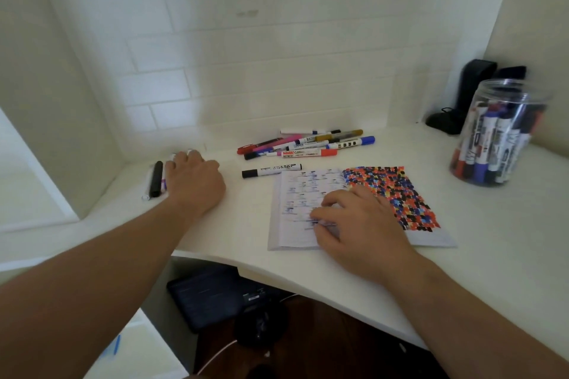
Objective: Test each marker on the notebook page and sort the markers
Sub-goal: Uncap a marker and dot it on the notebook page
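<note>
- The white desk (246, 224) sits in an alcove of white brick-pattern wall (261, 55), its front edge curving over a dark wooden floor (323, 332).
- An open notebook (295, 194) lies on the desk, its right page crowded with coloured dots.
- The right hand (360, 224) rests on the notebook, fingers loosely bent; whether it pinches anything, I cannot tell.
- The left hand (195, 183) lies released by a few markers (156, 178) at the desk's left end.
- A loose pile of markers (308, 144) lies near the wall.
- A clear jar (498, 132) of markers stands far right.
</note>
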`<state>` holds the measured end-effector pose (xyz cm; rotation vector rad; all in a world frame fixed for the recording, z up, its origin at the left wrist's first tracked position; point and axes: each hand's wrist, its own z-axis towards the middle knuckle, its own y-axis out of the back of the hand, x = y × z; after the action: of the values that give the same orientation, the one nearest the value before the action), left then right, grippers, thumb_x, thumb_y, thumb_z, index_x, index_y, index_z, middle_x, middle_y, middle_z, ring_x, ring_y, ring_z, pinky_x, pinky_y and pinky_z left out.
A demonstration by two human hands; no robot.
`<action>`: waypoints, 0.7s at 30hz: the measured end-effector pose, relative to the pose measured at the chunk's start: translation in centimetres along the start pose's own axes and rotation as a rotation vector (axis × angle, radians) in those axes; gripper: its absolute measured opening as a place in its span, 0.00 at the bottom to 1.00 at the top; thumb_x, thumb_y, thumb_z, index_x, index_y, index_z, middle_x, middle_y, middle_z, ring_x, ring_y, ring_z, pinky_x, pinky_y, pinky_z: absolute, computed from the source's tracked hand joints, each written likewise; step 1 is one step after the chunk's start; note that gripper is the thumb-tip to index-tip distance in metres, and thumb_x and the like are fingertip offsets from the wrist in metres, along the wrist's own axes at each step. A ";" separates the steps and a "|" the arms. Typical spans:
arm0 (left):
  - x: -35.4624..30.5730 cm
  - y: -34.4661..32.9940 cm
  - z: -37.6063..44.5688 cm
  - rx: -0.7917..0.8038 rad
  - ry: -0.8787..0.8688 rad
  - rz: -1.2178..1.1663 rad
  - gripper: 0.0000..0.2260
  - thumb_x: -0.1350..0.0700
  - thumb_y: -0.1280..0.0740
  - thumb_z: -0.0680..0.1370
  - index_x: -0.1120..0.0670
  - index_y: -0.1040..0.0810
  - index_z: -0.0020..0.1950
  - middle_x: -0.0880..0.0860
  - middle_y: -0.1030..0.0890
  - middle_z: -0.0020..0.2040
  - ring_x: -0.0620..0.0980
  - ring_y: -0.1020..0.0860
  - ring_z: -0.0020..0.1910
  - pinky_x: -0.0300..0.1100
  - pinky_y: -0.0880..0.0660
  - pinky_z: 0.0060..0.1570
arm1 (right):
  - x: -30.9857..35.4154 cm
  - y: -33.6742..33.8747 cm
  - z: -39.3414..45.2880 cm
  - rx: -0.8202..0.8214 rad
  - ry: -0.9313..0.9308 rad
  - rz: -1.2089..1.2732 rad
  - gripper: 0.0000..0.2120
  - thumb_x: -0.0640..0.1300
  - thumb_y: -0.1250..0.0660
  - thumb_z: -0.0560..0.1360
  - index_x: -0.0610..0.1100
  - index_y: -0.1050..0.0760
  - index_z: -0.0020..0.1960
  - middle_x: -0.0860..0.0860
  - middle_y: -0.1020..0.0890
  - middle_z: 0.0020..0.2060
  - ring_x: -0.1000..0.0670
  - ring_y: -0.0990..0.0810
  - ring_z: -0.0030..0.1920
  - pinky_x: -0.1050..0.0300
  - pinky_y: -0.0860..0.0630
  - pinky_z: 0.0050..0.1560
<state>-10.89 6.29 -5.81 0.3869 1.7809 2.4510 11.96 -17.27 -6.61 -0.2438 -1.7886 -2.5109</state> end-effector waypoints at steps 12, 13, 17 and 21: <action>-7.6 1.6 -0.6 0.048 -0.155 -0.505 0.15 0.47 0.44 0.86 0.51 0.26 0.68 0.55 0.23 0.62 0.56 0.25 0.58 0.53 0.28 0.58 | -0.8 -0.4 0.2 -0.068 -0.007 0.167 0.25 0.63 0.49 0.78 0.55 0.17 0.59 0.61 0.17 0.54 0.54 0.26 0.56 0.46 0.28 0.61; -8.2 2.4 -1.3 0.017 -0.194 -0.637 0.13 0.49 0.44 0.86 0.52 0.27 0.67 0.55 0.22 0.59 0.53 0.24 0.53 0.50 0.27 0.51 | -1.0 -0.4 0.3 -0.077 -0.021 0.204 0.23 0.63 0.46 0.79 0.54 0.17 0.58 0.60 0.16 0.52 0.54 0.25 0.55 0.47 0.27 0.60; -12.1 7.3 -6.1 0.084 -0.498 -1.109 0.08 0.50 0.44 0.87 0.46 0.31 0.66 0.49 0.23 0.42 0.46 0.27 0.36 0.45 0.28 0.37 | -1.4 0.8 0.3 -0.138 -0.141 0.494 0.15 0.60 0.36 0.81 0.53 0.18 0.58 0.60 0.17 0.44 0.60 0.20 0.46 0.58 0.23 0.48; -15.6 9.5 -9.2 0.165 -0.599 -1.320 0.09 0.47 0.45 0.87 0.40 0.29 0.65 0.44 0.21 0.42 0.42 0.25 0.37 0.41 0.27 0.41 | -2.2 2.6 0.7 -0.285 -0.341 1.091 0.21 0.63 0.33 0.78 0.55 0.22 0.67 0.54 0.14 0.45 0.55 0.15 0.44 0.56 0.20 0.45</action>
<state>2.53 -8.58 -1.83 -0.0777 1.2623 1.1121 14.54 -17.60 -4.26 -1.2962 -0.8748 -1.8981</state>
